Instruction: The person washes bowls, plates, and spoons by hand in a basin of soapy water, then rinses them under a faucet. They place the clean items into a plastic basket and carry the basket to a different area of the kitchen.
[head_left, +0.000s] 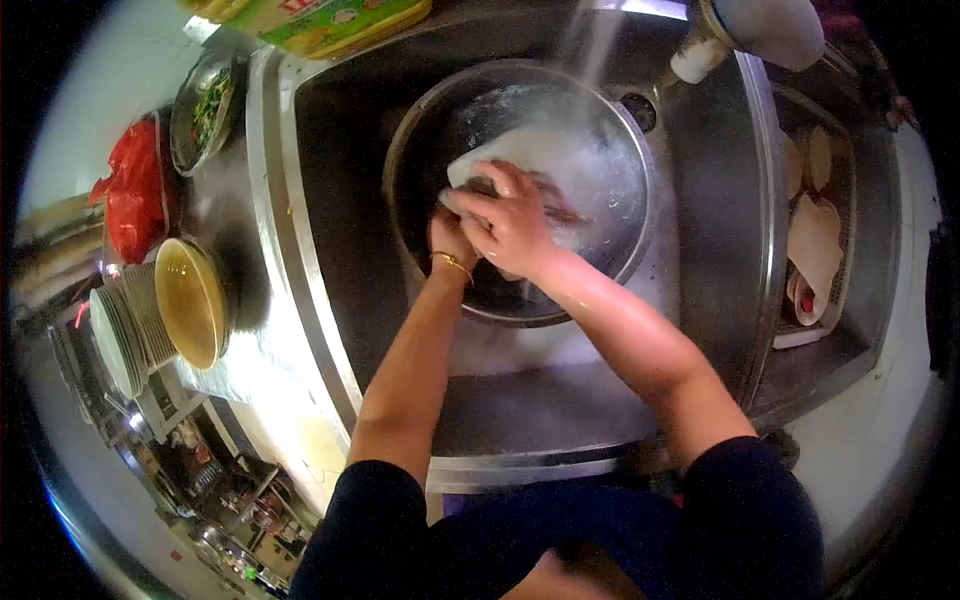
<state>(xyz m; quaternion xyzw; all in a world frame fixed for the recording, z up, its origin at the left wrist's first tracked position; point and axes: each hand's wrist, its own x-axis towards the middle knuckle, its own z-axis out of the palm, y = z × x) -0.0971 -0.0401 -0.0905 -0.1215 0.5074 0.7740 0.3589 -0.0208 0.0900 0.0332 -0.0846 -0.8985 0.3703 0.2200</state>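
Both hands are over a round metal basin (393, 185) in the sink, with water and whitish foam inside. My right hand (512, 228) is closed, its fingers bent over a pale, smooth piece with dark reddish-brown patches (565, 205), whose kind I cannot tell. My left hand (450, 236), a gold-coloured bracelet at its wrist, is partly covered by the right and presses in from the left at the same piece. Its fingertips are hidden. A stream of water (592, 60) falls into the far side of the basin.
Right of a metal divider (765, 230), a basket (845, 250) holds several pale, floppy pieces. Left of the sink are a yellow bowl (190, 305), stacked plates (118, 345), a red plastic bag (135, 195) and a bowl of greens (208, 110). A yellow-green container (330, 22) stands behind.
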